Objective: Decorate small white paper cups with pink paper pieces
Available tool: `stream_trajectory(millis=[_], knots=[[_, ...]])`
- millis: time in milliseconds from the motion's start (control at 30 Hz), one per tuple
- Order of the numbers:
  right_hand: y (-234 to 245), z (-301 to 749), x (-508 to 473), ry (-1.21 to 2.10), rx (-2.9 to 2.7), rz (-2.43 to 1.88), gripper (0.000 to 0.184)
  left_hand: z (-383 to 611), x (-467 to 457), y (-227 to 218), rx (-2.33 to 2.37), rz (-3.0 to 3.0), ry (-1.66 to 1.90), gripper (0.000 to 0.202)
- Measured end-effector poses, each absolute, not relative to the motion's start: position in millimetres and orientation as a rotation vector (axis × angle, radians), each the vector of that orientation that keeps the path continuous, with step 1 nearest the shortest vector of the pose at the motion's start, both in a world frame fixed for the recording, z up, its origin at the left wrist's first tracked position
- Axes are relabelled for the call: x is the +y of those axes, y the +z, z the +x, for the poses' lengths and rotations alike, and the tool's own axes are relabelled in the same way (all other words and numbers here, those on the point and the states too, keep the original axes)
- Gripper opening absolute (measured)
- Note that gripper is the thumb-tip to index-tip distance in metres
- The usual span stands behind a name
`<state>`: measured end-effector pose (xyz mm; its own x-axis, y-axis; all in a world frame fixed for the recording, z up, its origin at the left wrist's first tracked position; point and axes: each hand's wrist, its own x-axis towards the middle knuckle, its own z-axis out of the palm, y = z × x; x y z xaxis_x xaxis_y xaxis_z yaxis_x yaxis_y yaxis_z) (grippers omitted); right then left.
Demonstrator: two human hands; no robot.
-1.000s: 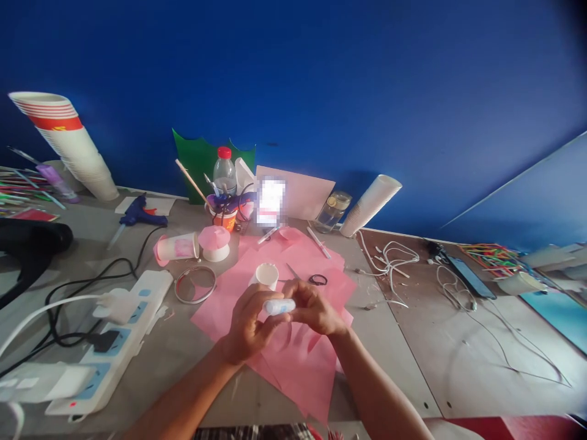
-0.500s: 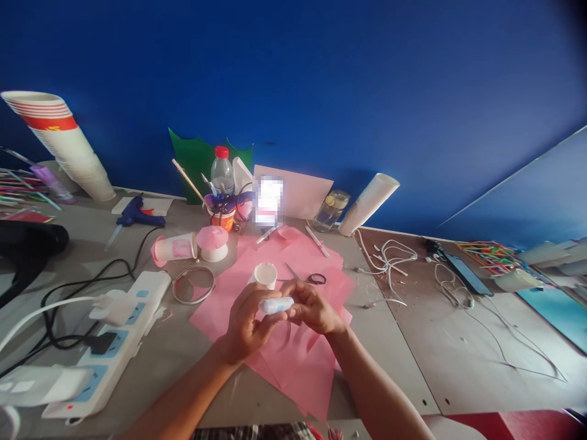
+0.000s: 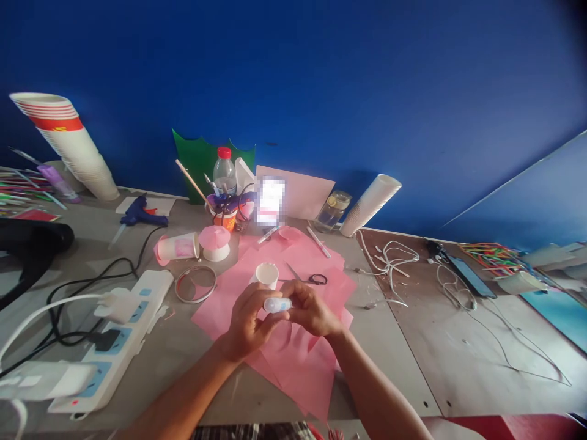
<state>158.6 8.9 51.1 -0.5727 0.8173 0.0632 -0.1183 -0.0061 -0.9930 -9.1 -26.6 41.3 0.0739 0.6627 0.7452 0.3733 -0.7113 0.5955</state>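
Both my hands meet over the pink paper sheets [image 3: 302, 366] in the middle of the table. My left hand [image 3: 247, 324] and my right hand [image 3: 309, 308] are closed on the two ends of a small white and pale blue glue stick [image 3: 277, 304], held level between them. Just beyond my fingers a white paper cup [image 3: 266, 274] stands on the pink paper. Small scissors [image 3: 308, 278] lie to its right.
A white power strip [image 3: 114, 336] with plugs and black cables lies at the left. Nearby are a metal ring [image 3: 195, 284], a tipped pink cup [image 3: 177, 247], a blue glue gun [image 3: 137, 214], a water bottle [image 3: 224, 171], cup stacks [image 3: 68, 143] and white cables [image 3: 389, 256] at right.
My hands and the glue stick stay in nearly the same place; the fingers have shifted slightly along the stick. The camera view wobbled a little.
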Motion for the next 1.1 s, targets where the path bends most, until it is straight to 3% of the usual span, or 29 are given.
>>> stream_trajectory(millis=[67,200,333,533,633,700,800,933,1100], knots=[[52.0,160.2,9.6,1.661,-1.624,-0.711,0.038,-8.6,-26.0,41.3,1.02,2.096,1.707,0.016],[44.6,164.6,12.9,1.993,-1.592,-0.506,0.047,-7.9,-25.1,42.6,0.966,2.058,1.795,0.016],[39.6,162.1,12.6,2.053,-1.417,-0.52,0.038,-9.4,-25.5,44.6,0.974,2.082,1.775,0.014],[50.2,160.7,10.8,1.824,-1.546,-0.589,0.032,-10.3,-26.6,44.2,0.995,2.085,1.751,0.016],[49.2,169.3,17.1,1.777,-1.571,-0.557,0.042,-9.6,-24.7,43.7,0.967,2.086,1.77,0.016],[45.4,178.1,25.0,1.601,-1.458,-0.676,0.042,-9.3,-23.0,43.0,0.954,2.067,1.813,0.017],[37.8,190.4,39.2,1.215,-1.268,-1.03,0.027,-9.4,-22.4,39.9,0.93,1.97,1.831,0.017],[29.1,198.8,52.4,0.898,-1.222,-1.377,0.021,-10.2,-26.6,36.1,0.917,1.8,1.619,0.018],[28.1,201.9,53.0,0.846,-1.546,-1.45,0.022,-7.7,-30.8,39.8,0.839,1.792,1.345,0.018]])
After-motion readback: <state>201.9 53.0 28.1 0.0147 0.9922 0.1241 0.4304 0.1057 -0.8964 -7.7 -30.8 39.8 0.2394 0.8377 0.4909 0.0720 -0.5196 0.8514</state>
